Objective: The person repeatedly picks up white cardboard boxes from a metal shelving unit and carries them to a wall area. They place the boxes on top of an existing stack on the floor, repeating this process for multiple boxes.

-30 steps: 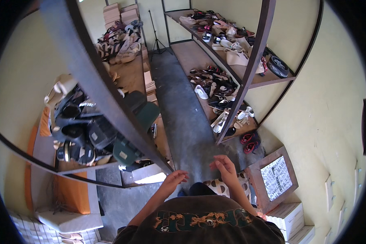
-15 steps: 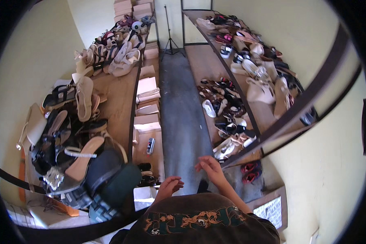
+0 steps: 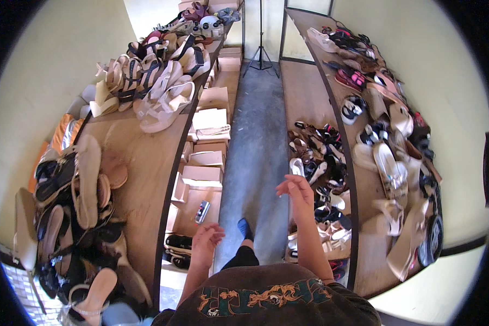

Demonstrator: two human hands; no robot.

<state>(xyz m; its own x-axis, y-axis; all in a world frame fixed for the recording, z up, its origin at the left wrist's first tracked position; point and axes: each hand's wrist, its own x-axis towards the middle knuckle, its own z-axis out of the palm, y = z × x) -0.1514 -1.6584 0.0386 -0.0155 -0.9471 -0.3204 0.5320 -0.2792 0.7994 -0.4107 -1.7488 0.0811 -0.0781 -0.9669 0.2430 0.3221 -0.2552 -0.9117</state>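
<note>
My left hand [image 3: 206, 241] hovers low in front of my body, fingers loosely bent and apart, with nothing in it. Nearest to it are a small can-like item [image 3: 202, 212] with a red end and a pair of black shoes [image 3: 178, 242] on the lower left shelf. Above the edge of the lower right shelf floats my right hand [image 3: 298, 191], also empty, its fingers slightly curled and spread. Close to that hand lie a white shoe [image 3: 296, 167] and a heap of dark sandals [image 3: 321, 145]. Neither hand touches any footwear.
A grey aisle floor [image 3: 255, 141] runs ahead to a black tripod [image 3: 262, 60]. Upper wooden shelves [image 3: 141, 163] on both sides carry piled sandals and heels [image 3: 391, 168]. Cardboard boxes [image 3: 202, 176] line the lower left shelf. My blue-covered foot [image 3: 245, 228] is on the floor.
My view has shifted forward along the aisle and the shelves have come closer. My foot now shows, stepping ahead. Both hands have risen and moved farther apart, still empty.
</note>
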